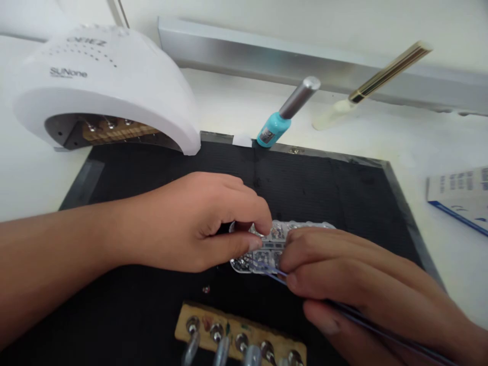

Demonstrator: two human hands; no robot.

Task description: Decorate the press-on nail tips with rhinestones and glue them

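Observation:
A clear compartment case (263, 258) filled with small shiny stones lies on the black mat. My left hand (213, 221) is at its left end, thumb and forefinger curled over the compartments; its other fingertips are hidden. My right hand (354, 279) holds thin bluish tweezers (280, 277), whose tips point into the front left compartments. Whether a stone is between the tips cannot be seen. In front of the case, a wooden stand (240, 330) carries several nail tips on metal holders. One small shiny piece (206, 290) lies on the mat between stand and case.
A white nail lamp (114, 76) stands back left, with another wooden stand (114, 133) inside. Behind the mat (305, 175) are a turquoise polish bottle (273, 129) and a pale bottle with a gold cap (385, 73). A printed box (459, 195) lies at right.

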